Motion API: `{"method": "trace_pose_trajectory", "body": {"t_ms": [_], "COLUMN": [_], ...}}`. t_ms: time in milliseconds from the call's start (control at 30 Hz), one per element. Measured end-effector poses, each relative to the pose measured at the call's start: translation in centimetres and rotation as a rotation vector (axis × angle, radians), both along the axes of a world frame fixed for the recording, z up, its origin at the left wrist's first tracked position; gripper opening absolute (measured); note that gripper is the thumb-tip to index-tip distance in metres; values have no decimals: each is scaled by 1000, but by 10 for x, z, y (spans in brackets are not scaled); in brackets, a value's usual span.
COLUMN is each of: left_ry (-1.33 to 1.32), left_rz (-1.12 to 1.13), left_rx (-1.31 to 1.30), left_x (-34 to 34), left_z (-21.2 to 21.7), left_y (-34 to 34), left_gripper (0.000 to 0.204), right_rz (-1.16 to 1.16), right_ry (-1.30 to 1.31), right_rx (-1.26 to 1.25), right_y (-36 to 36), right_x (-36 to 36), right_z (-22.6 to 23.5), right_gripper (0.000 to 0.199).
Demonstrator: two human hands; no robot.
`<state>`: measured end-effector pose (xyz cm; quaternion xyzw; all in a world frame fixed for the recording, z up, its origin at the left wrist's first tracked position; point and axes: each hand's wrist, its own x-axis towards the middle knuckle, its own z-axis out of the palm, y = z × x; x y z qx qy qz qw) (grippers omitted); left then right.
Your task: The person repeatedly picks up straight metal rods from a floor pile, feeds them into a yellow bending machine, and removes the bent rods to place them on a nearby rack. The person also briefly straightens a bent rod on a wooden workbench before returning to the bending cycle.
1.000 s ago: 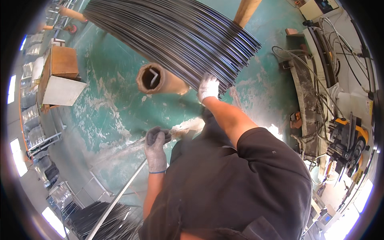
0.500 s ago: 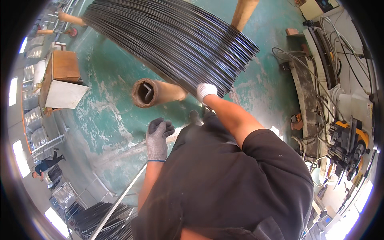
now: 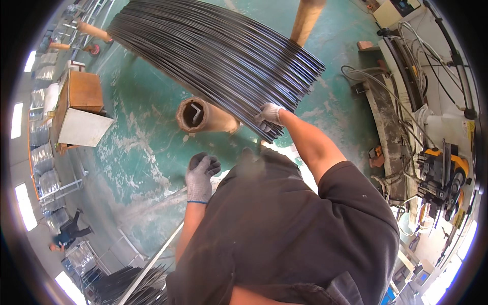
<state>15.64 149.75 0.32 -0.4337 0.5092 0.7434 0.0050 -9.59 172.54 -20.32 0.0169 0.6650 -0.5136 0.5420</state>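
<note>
A wide bundle of long, dark metal rods stretches from the far left to the middle, its uneven ends pointing right. My right hand, in a white knitted glove, is over the near corner of the bundle. Its fingers bend down around a rod near the ends; how many rods they hold is hidden. My left hand wears a grey glove with a dark palm. It hovers by my left side, fingers loosely bent and somewhat apart, with nothing in them. Just beyond it stands a thick brown tube with a bent metal piece inside.
Another brown post rises beyond the rods. To the left is a wooden box with a pale panel. Machinery and loose cables line the right. More dark rods lie at lower left; a person is farther off.
My right hand has moved from the bundle's near edge onto the rods, its fingers now showing among their ends. My left hand stays nearly where it was. The view has shifted slightly.
</note>
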Motion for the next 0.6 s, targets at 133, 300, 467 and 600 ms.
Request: {"method": "trace_pose_trajectory", "body": {"t_ms": [133,300,467,600], "left_ry": [15,17,23,22], "left_rz": [-164,-471,-516,-212], "left_rx": [47,69,385,840], "left_x": [-13,-46,-84,-125], "left_z": [-9,-26,-77,-110], "left_y": [5,26,44,59], "left_gripper": [29,29,30,35], "right_rz": [134,225,153,109], "right_ry": [282,615,472,447], "right_rx": [296,488,744,1011], "right_y": [6,81,208,306], "right_x": [4,56,182,322], "right_z": [84,122,196,261], "right_gripper": [48,53,44,31]}}
